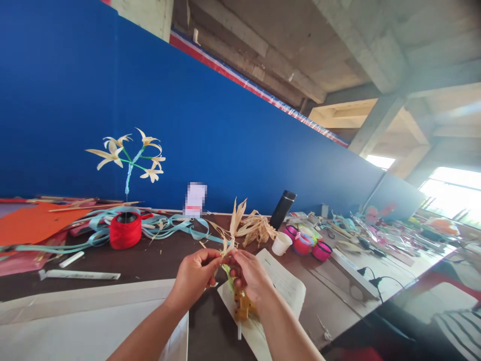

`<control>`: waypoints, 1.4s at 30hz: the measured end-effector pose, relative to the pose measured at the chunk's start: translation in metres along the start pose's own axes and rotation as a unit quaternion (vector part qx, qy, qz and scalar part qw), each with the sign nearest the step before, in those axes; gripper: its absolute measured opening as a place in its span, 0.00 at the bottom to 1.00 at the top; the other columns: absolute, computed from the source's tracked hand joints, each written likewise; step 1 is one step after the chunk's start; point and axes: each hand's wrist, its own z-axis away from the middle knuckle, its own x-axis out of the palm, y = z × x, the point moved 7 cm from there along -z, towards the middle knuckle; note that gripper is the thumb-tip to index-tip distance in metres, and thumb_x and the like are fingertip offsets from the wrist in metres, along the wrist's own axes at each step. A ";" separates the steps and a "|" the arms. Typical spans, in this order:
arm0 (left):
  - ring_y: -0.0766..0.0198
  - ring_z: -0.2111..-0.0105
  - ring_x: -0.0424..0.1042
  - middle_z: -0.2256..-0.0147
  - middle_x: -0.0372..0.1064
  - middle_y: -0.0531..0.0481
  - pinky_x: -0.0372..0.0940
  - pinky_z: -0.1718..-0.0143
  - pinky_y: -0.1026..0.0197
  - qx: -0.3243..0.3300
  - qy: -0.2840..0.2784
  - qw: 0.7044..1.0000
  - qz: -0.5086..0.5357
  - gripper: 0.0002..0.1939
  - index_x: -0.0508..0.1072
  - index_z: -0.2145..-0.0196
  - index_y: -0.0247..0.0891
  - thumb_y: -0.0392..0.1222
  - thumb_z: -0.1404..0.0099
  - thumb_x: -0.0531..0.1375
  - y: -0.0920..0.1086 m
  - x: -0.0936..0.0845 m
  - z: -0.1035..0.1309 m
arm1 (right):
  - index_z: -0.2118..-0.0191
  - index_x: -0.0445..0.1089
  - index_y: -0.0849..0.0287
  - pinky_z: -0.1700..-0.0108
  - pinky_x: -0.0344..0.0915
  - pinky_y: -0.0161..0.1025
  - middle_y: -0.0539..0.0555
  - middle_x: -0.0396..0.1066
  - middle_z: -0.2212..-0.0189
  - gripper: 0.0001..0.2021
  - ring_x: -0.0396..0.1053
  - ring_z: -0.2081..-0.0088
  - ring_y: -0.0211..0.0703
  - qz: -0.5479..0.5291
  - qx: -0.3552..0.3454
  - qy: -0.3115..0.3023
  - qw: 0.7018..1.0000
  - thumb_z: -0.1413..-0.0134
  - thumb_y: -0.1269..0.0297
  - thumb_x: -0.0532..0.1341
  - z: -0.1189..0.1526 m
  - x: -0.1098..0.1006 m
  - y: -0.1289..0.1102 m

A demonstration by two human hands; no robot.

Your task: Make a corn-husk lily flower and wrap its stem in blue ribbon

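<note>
Both hands meet over the middle of the table, pinching a small pale husk flower (226, 246) between their fingertips. My left hand (196, 273) holds its left side with thumb and forefinger closed. On the other side my right hand (248, 273) has its fingers closed round the flower's base, where a green strip hangs down. Beneath my right hand lies a yellow glue gun (242, 305) on papers. Just behind the hands is a pile of dried corn husks (257, 228). A finished-looking branch of cream flowers (130, 163) stands upright at the back left.
A red spool (126, 230) sits among light blue ribbons (184, 223) at left. A white board (90, 321) covers the front left. Right of the husks are a white cup (281, 243), a black bottle (282, 209), pink rolls (321, 250) and a power strip (355, 273).
</note>
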 end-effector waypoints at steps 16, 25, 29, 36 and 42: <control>0.73 0.90 0.58 0.90 0.59 0.60 0.51 0.88 0.71 -0.021 -0.044 0.999 0.010 0.14 0.73 0.72 0.35 0.50 0.49 0.62 -0.005 0.009 -0.001 | 0.65 0.72 0.63 0.80 0.55 0.24 0.47 0.68 0.77 0.15 0.61 0.79 0.26 -0.083 -0.015 -0.160 0.984 0.64 0.67 0.71 -0.016 0.007 -0.011; 0.75 0.89 0.59 0.79 0.72 0.53 0.53 0.89 0.71 -0.043 -0.112 0.992 0.035 0.15 0.71 0.72 0.34 0.50 0.51 0.63 -0.012 0.019 0.000 | 0.58 0.71 0.60 0.64 0.63 0.33 0.49 0.69 0.72 0.15 0.68 0.71 0.34 0.079 -0.127 -0.239 0.959 0.52 0.61 0.65 -0.014 0.006 -0.040; 0.75 0.88 0.61 0.74 0.75 0.51 0.54 0.89 0.71 -0.064 -0.144 0.987 0.044 0.15 0.71 0.72 0.34 0.50 0.51 0.64 -0.015 0.023 0.001 | 0.56 0.71 0.59 0.60 0.62 0.34 0.49 0.70 0.70 0.15 0.68 0.68 0.35 0.174 -0.169 -0.281 0.929 0.50 0.61 0.64 -0.013 0.008 -0.052; 0.75 0.89 0.61 0.77 0.73 0.51 0.55 0.88 0.70 -0.062 -0.185 0.980 0.028 0.12 0.72 0.74 0.34 0.46 0.51 0.63 -0.014 0.028 0.004 | 0.53 0.71 0.57 0.57 0.62 0.37 0.50 0.71 0.67 0.14 0.68 0.63 0.37 0.310 -0.189 -0.360 0.859 0.44 0.68 0.56 -0.002 0.016 -0.063; 0.74 0.89 0.62 0.75 0.75 0.50 0.55 0.88 0.70 -0.071 -0.190 0.979 0.030 0.11 0.70 0.74 0.34 0.45 0.51 0.63 -0.015 0.029 0.005 | 0.55 0.73 0.57 0.57 0.62 0.36 0.51 0.71 0.64 0.19 0.67 0.62 0.37 0.413 -0.219 -0.404 0.787 0.47 0.76 0.51 0.006 0.025 -0.071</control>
